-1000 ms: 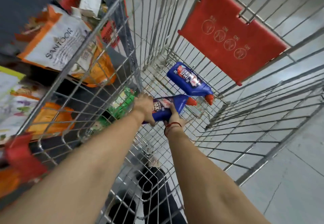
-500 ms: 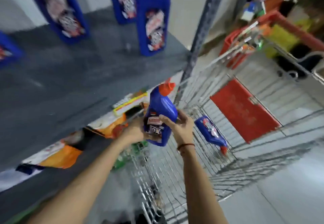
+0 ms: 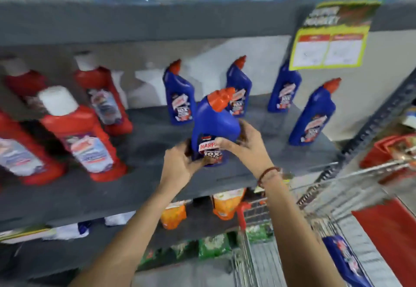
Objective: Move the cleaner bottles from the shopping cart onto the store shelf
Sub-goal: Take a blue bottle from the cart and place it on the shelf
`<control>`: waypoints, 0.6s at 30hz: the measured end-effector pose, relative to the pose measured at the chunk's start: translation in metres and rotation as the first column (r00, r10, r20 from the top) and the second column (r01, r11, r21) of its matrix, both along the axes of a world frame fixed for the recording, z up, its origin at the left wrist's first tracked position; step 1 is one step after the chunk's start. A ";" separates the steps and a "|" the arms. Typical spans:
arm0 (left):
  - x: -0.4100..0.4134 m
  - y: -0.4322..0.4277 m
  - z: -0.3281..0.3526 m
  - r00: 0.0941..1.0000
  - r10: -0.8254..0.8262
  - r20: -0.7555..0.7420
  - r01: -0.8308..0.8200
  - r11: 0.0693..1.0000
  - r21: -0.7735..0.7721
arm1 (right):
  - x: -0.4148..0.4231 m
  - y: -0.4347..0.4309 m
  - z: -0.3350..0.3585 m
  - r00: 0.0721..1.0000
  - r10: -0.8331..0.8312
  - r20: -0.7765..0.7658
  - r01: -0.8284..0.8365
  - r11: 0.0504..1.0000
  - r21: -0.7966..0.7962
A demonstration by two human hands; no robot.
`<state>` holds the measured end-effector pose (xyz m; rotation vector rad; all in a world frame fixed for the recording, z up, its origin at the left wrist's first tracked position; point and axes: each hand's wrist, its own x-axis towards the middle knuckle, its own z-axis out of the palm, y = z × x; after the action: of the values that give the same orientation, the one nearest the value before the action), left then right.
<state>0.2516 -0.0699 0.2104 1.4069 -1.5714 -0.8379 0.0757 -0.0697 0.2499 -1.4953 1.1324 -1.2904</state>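
Note:
I hold a blue cleaner bottle (image 3: 215, 124) with an orange cap upright over the front of the grey shelf (image 3: 157, 138). My left hand (image 3: 180, 165) grips its base from the left. My right hand (image 3: 245, 142) wraps its label side from the right. Several more blue bottles stand at the back and right of the shelf, such as the nearest blue bottle (image 3: 177, 95) and the right-hand blue bottle (image 3: 315, 113). One blue bottle (image 3: 346, 262) lies in the wire shopping cart (image 3: 292, 237) at the lower right.
Red bottles with white caps (image 3: 83, 138) stand at the shelf's left. A yellow price sign (image 3: 331, 39) hangs from the shelf above, which bears pale blue bottles. Orange and green pouches (image 3: 227, 203) fill lower shelves. A dark upright post (image 3: 369, 129) borders the shelf's right side.
Both hands lifted the blue bottle out of the cart and up to shelf level, turning it upright. My view swung from the cart to the shelf.

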 end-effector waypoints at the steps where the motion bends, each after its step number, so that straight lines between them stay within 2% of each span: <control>1: 0.012 -0.002 0.000 0.999 0.028 0.032 -0.028 1.000 -0.002 | 0.012 -0.007 0.000 1.000 0.018 -0.021 -0.018 1.000 -0.006; 6: 0.060 -0.018 -0.002 0.980 0.141 0.142 -0.137 0.990 -0.036 | 0.069 -0.042 0.003 0.990 0.083 -0.117 -0.087 0.996 -0.031; 12: 0.082 -0.043 -0.021 0.973 0.194 0.128 -0.203 0.977 0.062 | 0.101 -0.074 -0.017 0.978 0.134 -0.162 -0.125 0.990 0.060; 18: 0.084 -0.046 -0.033 0.978 0.187 0.088 -0.195 0.977 0.089 | 0.107 -0.078 -0.031 0.990 0.087 -0.110 -0.077 0.993 0.088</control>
<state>0.3358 -0.1156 0.1778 1.6506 -1.4425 -0.7591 0.1827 -0.1477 0.2190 -1.5529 1.1707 -1.1008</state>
